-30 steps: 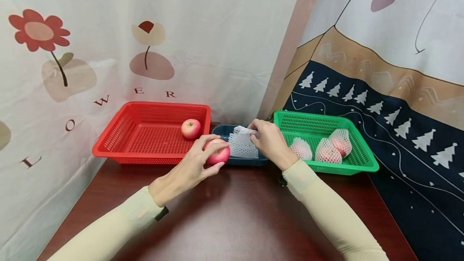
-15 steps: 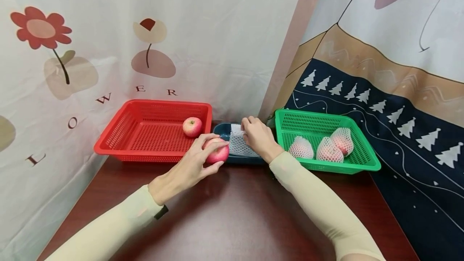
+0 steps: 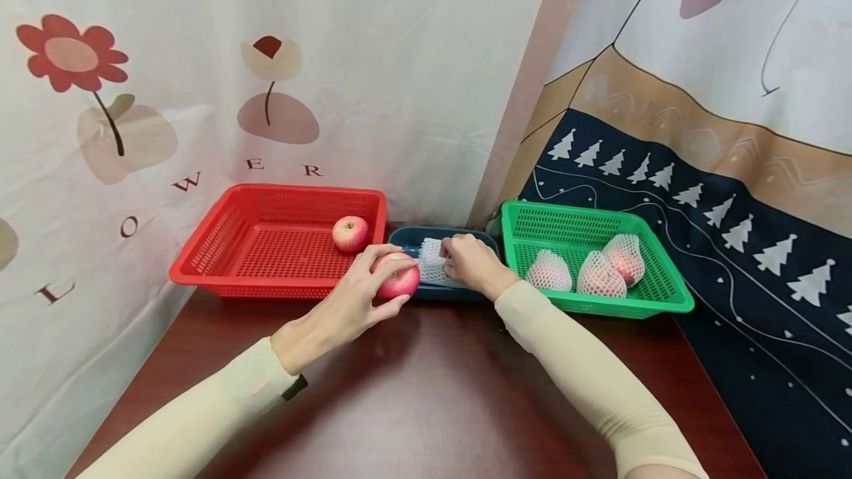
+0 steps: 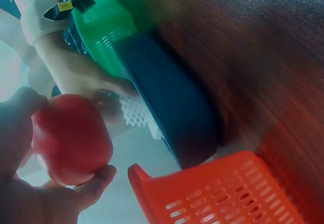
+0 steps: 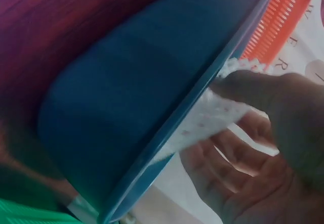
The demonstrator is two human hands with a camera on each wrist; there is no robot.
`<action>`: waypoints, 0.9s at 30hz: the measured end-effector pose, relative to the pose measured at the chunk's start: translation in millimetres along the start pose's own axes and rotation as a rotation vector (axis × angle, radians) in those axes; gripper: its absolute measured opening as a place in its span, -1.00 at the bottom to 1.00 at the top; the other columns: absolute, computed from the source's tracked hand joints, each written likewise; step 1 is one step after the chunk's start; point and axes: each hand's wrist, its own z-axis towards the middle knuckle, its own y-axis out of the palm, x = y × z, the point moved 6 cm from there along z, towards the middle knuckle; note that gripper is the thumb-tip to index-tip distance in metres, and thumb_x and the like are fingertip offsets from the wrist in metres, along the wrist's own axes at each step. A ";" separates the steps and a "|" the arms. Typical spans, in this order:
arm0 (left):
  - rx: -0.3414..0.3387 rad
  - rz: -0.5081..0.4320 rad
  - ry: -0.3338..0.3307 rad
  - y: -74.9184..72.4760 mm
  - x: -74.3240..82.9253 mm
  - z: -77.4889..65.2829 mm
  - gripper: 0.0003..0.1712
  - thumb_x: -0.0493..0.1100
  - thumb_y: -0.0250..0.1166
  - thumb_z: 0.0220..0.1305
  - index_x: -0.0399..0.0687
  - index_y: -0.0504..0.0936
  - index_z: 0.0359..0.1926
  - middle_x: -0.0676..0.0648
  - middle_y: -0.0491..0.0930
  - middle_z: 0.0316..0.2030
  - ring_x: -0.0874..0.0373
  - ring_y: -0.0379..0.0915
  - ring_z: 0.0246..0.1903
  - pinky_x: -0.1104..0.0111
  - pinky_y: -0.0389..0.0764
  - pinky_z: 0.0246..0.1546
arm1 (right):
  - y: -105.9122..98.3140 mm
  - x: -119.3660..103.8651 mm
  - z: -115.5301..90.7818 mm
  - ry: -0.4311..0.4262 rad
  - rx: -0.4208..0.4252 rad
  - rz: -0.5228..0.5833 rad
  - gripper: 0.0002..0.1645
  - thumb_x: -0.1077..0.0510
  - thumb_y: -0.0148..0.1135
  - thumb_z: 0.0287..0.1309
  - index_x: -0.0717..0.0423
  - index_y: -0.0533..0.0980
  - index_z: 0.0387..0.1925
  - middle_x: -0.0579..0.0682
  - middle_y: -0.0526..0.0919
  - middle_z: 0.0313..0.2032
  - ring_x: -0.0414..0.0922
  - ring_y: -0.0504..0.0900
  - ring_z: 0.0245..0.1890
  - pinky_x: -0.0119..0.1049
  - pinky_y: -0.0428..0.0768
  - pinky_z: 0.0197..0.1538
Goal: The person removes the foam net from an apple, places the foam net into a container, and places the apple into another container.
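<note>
My left hand (image 3: 353,293) grips a red apple (image 3: 400,281) above the table, in front of the gap between the red basket and the dark blue tray (image 3: 481,237). The left wrist view shows the apple (image 4: 73,140) with thumb and fingers around it. Over the tray, my right hand (image 3: 474,263) pinches a white foam fruit net (image 3: 431,261). Seen from the right wrist, the thumb lies on the near side of the foam net (image 5: 210,120), with the fingers behind it. The tray wall hides the net's lower part.
A red basket (image 3: 226,288) at the left holds one bare apple (image 3: 350,233). In the green basket (image 3: 665,272) at the right lie 3 apples in foam nets (image 3: 602,276). All stand on a dark wooden table (image 3: 439,405), with printed curtains (image 3: 413,94) behind.
My right hand has let go of the bunched net end it held a second ago and shifted slightly left and lower to the foam net. The left hand stays put with the apple.
</note>
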 end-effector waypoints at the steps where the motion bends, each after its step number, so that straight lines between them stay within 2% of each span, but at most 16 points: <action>1: -0.003 -0.002 -0.002 0.4 0.1 0.2 -0.27 -0.17 0.72 0.36 0.07 0.68 0.49 -0.26 0.55 0.48 -0.17 0.54 0.48 0.01 0.91 0.25 | 1.0 0.8 -0.7 -0.001 -0.017 0.012 -0.78 0.15 0.48 0.59 0.16 0.79 0.12 0.14 0.90 0.04 0.00 0.85 -0.07 -0.05 0.92 0.14; 4: -0.009 -0.002 -0.005 1.6 0.3 1.3 -0.27 -0.17 0.72 0.36 0.08 0.68 0.49 -0.26 0.54 0.48 -0.17 0.53 0.48 0.02 0.92 0.25 | 4.6 2.9 -2.8 -0.001 -0.059 0.051 -0.68 -0.01 0.50 0.63 0.15 0.82 0.13 0.11 0.92 0.01 -0.06 0.85 -0.12 -0.09 0.92 0.13; 7: -0.010 -0.001 -0.003 2.2 0.8 1.5 -0.27 -0.19 0.72 0.35 0.07 0.68 0.49 -0.28 0.55 0.48 -0.18 0.54 0.47 0.01 0.92 0.24 | 8.7 3.7 -5.1 0.000 -0.083 0.112 -0.62 -0.11 0.44 0.68 0.13 0.84 0.07 0.05 0.92 -0.11 -0.14 0.80 -0.23 -0.17 0.90 0.05; 11: -0.004 0.006 0.007 2.9 1.3 1.0 -0.27 -0.22 0.73 0.34 0.05 0.68 0.48 -0.31 0.55 0.46 -0.20 0.54 0.46 0.00 0.93 0.21 | 16.9 4.0 -4.8 -0.053 -0.101 0.155 -0.59 -0.07 0.27 0.79 0.16 0.83 0.04 0.02 0.87 -0.26 -0.14 0.76 -0.30 -0.18 0.84 -0.06; 14: 0.006 0.009 0.024 2.6 1.5 1.6 -0.28 -0.23 0.72 0.34 0.02 0.68 0.47 -0.32 0.56 0.45 -0.20 0.54 0.45 0.00 0.92 0.21 | 50.6 29.0 12.1 -0.116 -0.112 0.166 -0.61 0.01 0.17 0.82 0.13 0.83 0.07 0.00 0.88 -0.22 -0.15 0.79 -0.23 -0.17 0.83 0.00; 17: 0.008 0.008 0.029 2.4 1.5 2.4 -0.29 -0.22 0.71 0.36 0.02 0.68 0.47 -0.31 0.56 0.45 -0.18 0.54 0.45 0.01 0.92 0.21 | 84.9 54.0 27.3 -0.141 -0.133 0.147 -0.61 0.09 0.11 0.76 0.06 0.84 0.13 0.00 0.93 -0.04 -0.15 0.84 -0.05 -0.15 0.85 0.17; 18: 0.008 0.005 0.028 2.3 1.4 2.5 -0.30 -0.22 0.71 0.36 0.02 0.68 0.47 -0.31 0.56 0.45 -0.18 0.54 0.46 0.01 0.92 0.22 | 92.6 59.6 32.1 -0.126 -0.169 0.159 -0.60 0.12 0.10 0.74 0.03 0.85 0.15 -0.01 0.93 0.04 -0.15 0.85 0.02 -0.13 0.85 0.23; 21: 0.009 0.004 0.023 2.2 1.3 2.3 -0.30 -0.21 0.70 0.37 0.04 0.68 0.47 -0.29 0.56 0.45 -0.17 0.54 0.45 0.01 0.91 0.23 | 81.0 47.6 23.8 -0.088 -0.223 0.150 -0.56 0.20 0.07 0.70 0.03 0.85 0.21 0.02 0.92 0.19 -0.08 0.85 0.20 -0.02 0.84 0.36; 24: 0.019 0.001 0.028 2.5 1.1 1.8 -0.32 -0.22 0.70 0.38 0.03 0.69 0.46 -0.31 0.57 0.44 -0.18 0.56 0.44 -0.02 0.89 0.26 | 54.4 23.7 8.2 -0.042 -0.265 0.166 -0.55 0.30 0.07 0.69 0.12 0.83 0.25 0.11 0.89 0.27 0.03 0.83 0.33 0.07 0.78 0.48; 27: 0.027 0.000 0.034 2.9 1.0 1.1 -0.34 -0.22 0.68 0.40 0.01 0.70 0.45 -0.33 0.58 0.43 -0.19 0.57 0.44 -0.03 0.86 0.29 | 36.4 6.8 -5.2 -0.017 -0.270 0.180 -0.54 0.37 0.05 0.68 0.22 0.80 0.30 0.20 0.85 0.33 0.11 0.79 0.41 0.10 0.73 0.55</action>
